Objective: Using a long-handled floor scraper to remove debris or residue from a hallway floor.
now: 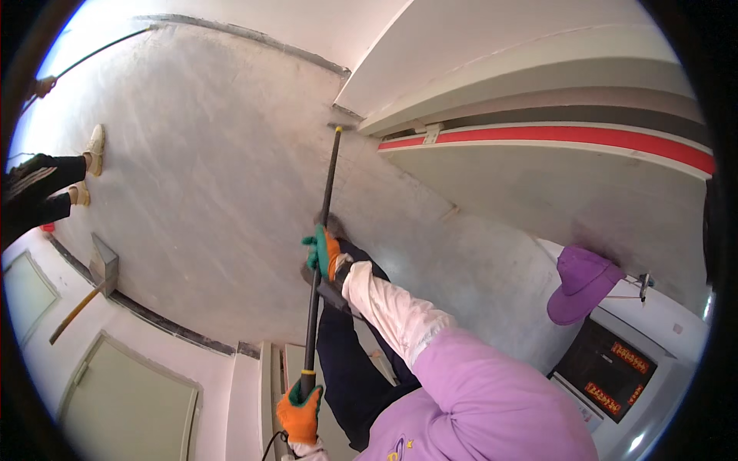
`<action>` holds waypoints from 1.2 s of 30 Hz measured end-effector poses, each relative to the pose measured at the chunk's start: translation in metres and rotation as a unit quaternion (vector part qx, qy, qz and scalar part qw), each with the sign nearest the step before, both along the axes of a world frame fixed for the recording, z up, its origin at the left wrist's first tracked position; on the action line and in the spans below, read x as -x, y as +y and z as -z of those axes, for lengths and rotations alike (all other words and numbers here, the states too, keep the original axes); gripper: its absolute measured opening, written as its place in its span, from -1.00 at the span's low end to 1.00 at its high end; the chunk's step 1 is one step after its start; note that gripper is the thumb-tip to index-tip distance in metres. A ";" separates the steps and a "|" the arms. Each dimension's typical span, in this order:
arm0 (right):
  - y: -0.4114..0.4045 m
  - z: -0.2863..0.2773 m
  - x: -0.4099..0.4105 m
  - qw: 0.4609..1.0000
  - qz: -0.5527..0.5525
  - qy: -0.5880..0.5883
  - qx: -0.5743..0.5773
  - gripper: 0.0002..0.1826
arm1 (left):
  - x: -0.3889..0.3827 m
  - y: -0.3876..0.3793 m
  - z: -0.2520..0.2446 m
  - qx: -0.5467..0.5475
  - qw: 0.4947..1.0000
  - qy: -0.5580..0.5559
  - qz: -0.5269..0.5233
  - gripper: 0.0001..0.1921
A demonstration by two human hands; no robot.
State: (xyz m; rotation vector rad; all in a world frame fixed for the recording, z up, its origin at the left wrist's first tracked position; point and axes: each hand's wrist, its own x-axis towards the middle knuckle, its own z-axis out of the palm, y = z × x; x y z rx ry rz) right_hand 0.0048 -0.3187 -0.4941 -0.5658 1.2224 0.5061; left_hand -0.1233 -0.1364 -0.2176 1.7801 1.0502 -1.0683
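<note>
A long black pole (330,178) runs across the floor in front of me. Its narrow dark head (341,125), beside a yellow tip, rests on the floor near the foot of the door frame. My right hand (324,252), in a green and orange work glove, is wrapped around the middle of the pole. Lower down, my left hand (300,412), gloved alike, grips the thicker end below a yellow ring. Under the pole are my dark trousers (340,346) and shoes (332,226), partly hidden by my right hand.
On the left, another person's legs (43,196) and hand (45,86) with a thin pole (104,53). A metal dustpan (105,262) with a wooden handle stands by the wall. At right are an open door (548,173) with a red edge and a purple cap (582,282).
</note>
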 end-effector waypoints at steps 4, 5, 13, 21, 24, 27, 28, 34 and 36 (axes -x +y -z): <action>0.002 0.006 0.000 0.999 0.034 -0.037 -0.008 -0.45 | -0.005 -0.003 0.006 0.009 0.999 -0.039 -0.017 -0.72; 0.004 0.007 0.008 1.000 0.019 -0.007 -0.010 -0.45 | 0.010 0.004 0.007 0.008 0.999 -0.037 0.011 -0.71; -0.006 0.008 -0.009 1.000 0.014 0.003 0.010 -0.44 | 0.000 -0.005 0.018 -0.017 0.992 -0.111 0.061 -0.69; -0.003 0.001 -0.010 0.999 0.019 -0.009 0.025 -0.41 | 0.000 0.003 0.017 -0.002 0.994 -0.091 0.054 -0.69; -0.002 0.002 0.000 0.999 0.041 0.012 0.013 -0.44 | -0.016 -0.003 -0.002 -0.019 0.998 -0.026 0.055 -0.69; 0.001 0.011 0.004 0.999 0.022 0.010 0.028 -0.45 | -0.014 -0.008 -0.011 -0.010 1.000 -0.017 -0.002 -0.68; -0.006 0.014 -0.002 0.998 0.006 -0.012 0.062 -0.45 | -0.013 -0.004 -0.004 -0.009 1.000 -0.018 0.001 -0.68; 0.005 0.008 0.008 1.000 0.017 0.020 0.002 -0.45 | 0.000 -0.002 -0.003 -0.004 0.999 -0.046 0.016 -0.71; 0.013 0.004 0.019 0.999 0.013 0.043 -0.024 -0.45 | 0.016 0.008 -0.005 -0.003 0.999 -0.029 -0.019 -0.69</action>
